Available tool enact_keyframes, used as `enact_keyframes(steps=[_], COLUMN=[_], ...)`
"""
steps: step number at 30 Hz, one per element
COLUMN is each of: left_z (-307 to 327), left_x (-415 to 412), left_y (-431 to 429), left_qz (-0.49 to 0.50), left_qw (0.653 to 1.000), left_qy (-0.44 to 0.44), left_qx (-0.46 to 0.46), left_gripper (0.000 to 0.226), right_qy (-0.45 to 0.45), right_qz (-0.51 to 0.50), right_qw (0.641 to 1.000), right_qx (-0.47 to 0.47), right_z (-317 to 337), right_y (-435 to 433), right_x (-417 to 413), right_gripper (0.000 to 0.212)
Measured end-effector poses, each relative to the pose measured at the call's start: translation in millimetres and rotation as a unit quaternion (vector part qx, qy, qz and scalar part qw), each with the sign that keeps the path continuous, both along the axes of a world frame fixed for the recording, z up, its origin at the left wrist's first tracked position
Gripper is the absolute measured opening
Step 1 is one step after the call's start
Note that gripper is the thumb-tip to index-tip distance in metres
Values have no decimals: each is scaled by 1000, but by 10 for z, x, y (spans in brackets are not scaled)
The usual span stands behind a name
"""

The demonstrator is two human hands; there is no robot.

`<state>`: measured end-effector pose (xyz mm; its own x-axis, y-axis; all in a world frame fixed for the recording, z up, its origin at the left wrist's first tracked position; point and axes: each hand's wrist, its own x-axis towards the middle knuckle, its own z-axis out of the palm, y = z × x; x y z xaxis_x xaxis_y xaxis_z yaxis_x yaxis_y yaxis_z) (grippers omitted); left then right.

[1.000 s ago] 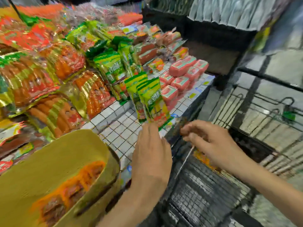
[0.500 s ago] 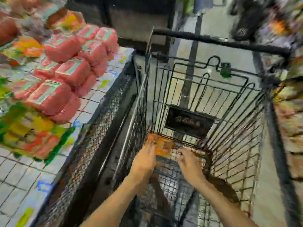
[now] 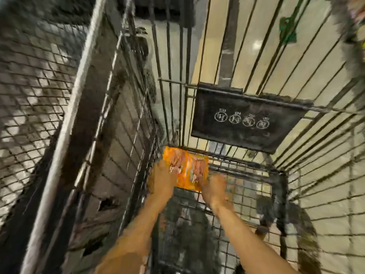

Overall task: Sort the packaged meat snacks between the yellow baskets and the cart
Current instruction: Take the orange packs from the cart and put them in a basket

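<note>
Packet [image 3: 187, 171], one, between left hand [image 3: 161, 179], right hand [image 3: 214, 187], in cart [image 3: 276, 172].

The cart [image 3: 275, 171] is dark metal wire, with a matt black plastic panel [image 3: 248, 119]. The snack packet [image 3: 187, 167] is glossy orange plastic film.

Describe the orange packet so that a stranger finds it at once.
Look inside the black wire cart. Near its floor, below the black plate with four white circles, the left hand and right hand reach a flat packet. Nothing else there is bright orange.
</note>
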<state>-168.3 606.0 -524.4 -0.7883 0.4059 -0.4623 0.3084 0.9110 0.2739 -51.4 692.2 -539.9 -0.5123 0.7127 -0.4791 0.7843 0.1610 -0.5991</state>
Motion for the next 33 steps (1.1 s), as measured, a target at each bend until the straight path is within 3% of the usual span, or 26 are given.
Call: enact_keyframes(steps=[4,8,11,16,18,20,23,27,33], left_z=[-106,-107,-65,1,47,112,263,582,1212], left_x=[51,67,11,69,116,125,122,164,341], left_y=[156,246,292,322,329,303,213,26,-297], left_qz=[33,70,126,180,229,256,305,298,312], left_qw=[999,997,992,979,963,950,905,874,841], left_qy=[17,29,-28,-77,-95,-109,-203,-287,-315], left_qx=[-33,-34,0,59,105,141,218,253,311], left_gripper=[69,77,64,40,32,28,27,21,28], right_qy=[-120,-93,29,60,70,99,155,173,178], right_qz=[23,-20,-93,-163,-183,-206,-221,-200,-196], right_qw=[987,991,995,980,971,956,936,930,934], right_qx=[106,95,30,-100,-138,-184,-227,-253,-239], right_z=[-99,-132,-95,-50,-36,-1,130,434,1068], right_y=[-18,-72,-96,-4,12,9,13,-36,-167], right_x=[-185,-181,-171,-226,-208,-161,-59,100,306], right_gripper=[33,22,13,10,17,10,15,25,25])
